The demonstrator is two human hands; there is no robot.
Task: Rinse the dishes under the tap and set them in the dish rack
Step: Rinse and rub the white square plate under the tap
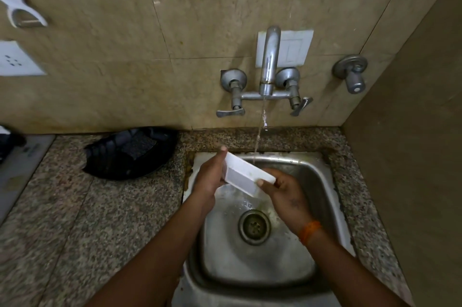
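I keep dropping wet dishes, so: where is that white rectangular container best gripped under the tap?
Probably by its two short ends, one hand from each side, as the left hand and right hand do now. The white container is long, shallow and tilted under the stream, so end grips likely steady it.

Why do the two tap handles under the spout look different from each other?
The left handle lies almost flat, pointing sideways to the left, while the right handle is tilted, slanting up to the right. The left handle sits a little lower in the picture than the right one. Both are grey metal levers on the same wall tap, one on each side of the spout, and a thin stream of water is running.
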